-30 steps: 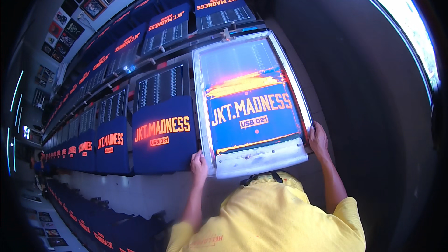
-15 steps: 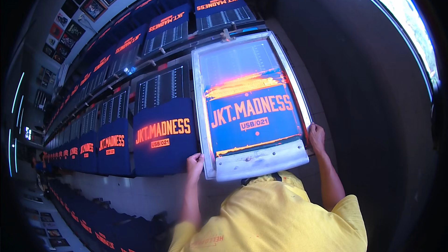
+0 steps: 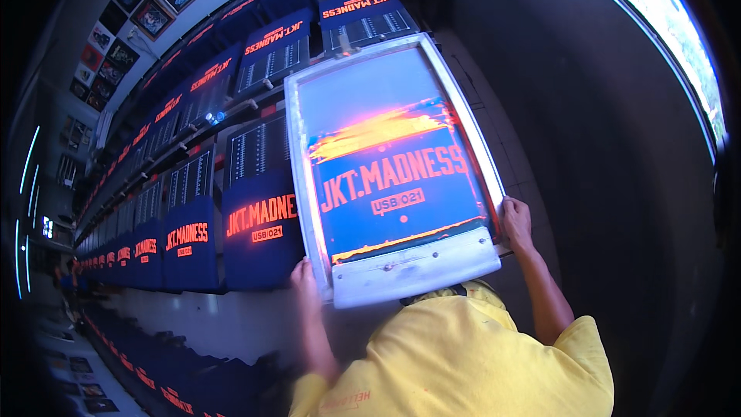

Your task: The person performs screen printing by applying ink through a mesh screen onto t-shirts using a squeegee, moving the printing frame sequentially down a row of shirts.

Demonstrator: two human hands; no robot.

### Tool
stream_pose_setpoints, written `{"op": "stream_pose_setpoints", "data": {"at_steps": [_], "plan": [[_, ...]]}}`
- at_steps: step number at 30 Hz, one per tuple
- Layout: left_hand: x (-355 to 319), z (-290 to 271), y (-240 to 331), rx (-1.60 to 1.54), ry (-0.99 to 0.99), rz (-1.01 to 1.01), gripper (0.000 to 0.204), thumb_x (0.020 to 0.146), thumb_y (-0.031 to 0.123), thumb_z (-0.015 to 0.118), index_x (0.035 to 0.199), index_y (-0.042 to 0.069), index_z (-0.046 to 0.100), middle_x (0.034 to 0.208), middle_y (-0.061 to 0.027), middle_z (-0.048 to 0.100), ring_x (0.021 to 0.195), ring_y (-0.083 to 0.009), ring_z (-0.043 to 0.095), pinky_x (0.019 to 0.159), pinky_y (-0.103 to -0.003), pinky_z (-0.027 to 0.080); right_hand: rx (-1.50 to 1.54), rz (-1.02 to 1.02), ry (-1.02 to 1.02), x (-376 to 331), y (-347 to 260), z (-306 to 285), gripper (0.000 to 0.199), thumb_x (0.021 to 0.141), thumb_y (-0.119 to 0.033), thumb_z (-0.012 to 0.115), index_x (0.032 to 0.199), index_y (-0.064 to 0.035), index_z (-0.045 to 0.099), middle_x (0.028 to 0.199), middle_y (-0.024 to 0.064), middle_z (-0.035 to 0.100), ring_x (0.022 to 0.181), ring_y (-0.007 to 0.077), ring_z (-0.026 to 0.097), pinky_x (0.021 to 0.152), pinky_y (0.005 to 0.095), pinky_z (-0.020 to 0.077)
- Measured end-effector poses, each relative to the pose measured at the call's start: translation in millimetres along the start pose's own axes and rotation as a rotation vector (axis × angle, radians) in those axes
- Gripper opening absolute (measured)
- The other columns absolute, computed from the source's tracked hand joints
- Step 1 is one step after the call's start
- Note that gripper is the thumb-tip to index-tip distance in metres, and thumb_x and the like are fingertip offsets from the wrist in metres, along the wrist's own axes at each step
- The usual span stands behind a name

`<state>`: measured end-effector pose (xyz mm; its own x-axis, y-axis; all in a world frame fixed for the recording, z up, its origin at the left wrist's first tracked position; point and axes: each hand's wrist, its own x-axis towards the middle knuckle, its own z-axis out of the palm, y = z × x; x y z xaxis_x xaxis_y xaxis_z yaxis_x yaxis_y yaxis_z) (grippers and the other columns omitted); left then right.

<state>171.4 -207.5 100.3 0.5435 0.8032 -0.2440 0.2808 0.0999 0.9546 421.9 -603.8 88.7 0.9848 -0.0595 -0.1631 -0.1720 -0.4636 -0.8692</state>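
Frame [image 3: 461, 127] w/ orange ink [image 3: 378, 131] inside, L fingers [image 3: 302, 266] closed on L edge, R fingers [image 3: 515, 212] ditto R edge

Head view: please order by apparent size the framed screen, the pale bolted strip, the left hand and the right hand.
1. Framed screen, clearly largest.
2. Pale bolted strip.
3. Right hand and left hand: alike in size, the left blurred, so not ranked.

"What is the person wearing?"
"They're wearing a wrinkled yellow shirt [image 3: 486, 351], its short sleeves [image 3: 590, 340] leaving left hand [image 3: 306, 276] and right hand [image 3: 516, 224] bare."
"Markings?"
"Reddish lettering [image 3: 346, 400] is showing near left; a dark strap [image 3: 457, 289] is peeking out far."
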Motion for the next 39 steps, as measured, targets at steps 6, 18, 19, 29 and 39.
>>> {"op": "stream_pose_setpoints", "data": {"at_steps": [6,18,19,29,39], "plan": [[-10.1,-123.5,-16.5,-0.094,0.333,-0.036,0.04,0.103,0.032,0.047,0.102,-0.003,0.067,0.085,-0.0073,0.066,0.074,-0.0166,0.065,0.065,-0.031,0.053,0.231,-0.172,-0.229,-54.4,-35.0,102.8,0.035,0.095,-0.028,0.049,0.092,0.0029,0.066,0.069,0.0158,0.063,0.066,0.0219,0.062,0.065,0.0395,0.0494],[-171.4,-328.8,-121.1,-0.157,0.717,0.009,0.058,0.099,0.045,0.049,0.108,-0.011,0.064,0.098,-0.0169,0.065,0.087,-0.0255,0.065,0.075,-0.035,0.053,0.155,-0.36,-0.746,-164.8,-88.8,218.6,0.04,0.097,-0.029,0.049,0.112,0.0047,0.064,0.104,0.0256,0.066,0.101,0.0392,0.063,0.089,0.0418,0.0489],[-178.7,-331.3,-129.1,-0.175,0.752,0.023,0.059,0.099,0.045,0.049,0.108,-0.011,0.064,0.099,-0.0171,0.065,0.087,-0.0258,0.065,0.076,-0.036,0.053,0.146,-0.373,-0.76,-170.8,-90.1,221.1,0.039,0.097,-0.029,0.049,0.111,0.0051,0.064,0.105,0.0257,0.066,0.101,0.039,0.063,0.089,0.0419,0.0488],[-249.1,-356.5,-217.2,1.392,0.944,0.162,0.037,0.096,0.029,0.062,0.112,-0.003,0.065,0.086,-0.0223,0.069,0.071,-0.0359,0.067,0.063,-0.042,0.053,0.078,-0.395,-0.927,-208.1,-93.6,236.5,0.037,0.097,-0.027,0.047,0.11,0.003,0.064,0.112,0.0248,0.063,0.11,0.0412,0.058,0.098,0.0457,0.0443],[-250.0,-380.3,-232.5,1.342,0.904,0.266,0.035,0.094,0.026,0.065,0.111,-0.005,0.064,0.084,-0.0236,0.069,0.07,-0.0369,0.066,0.062,-0.044,0.053,0.046,-0.441,-0.871,-216.7,-85.4,241.2,0.039,0.097,-0.028,0.049,0.112,0.005,0.063,0.107,0.0253,0.065,0.105,0.0404,0.061,0.094,0.0433,0.0474]]}}
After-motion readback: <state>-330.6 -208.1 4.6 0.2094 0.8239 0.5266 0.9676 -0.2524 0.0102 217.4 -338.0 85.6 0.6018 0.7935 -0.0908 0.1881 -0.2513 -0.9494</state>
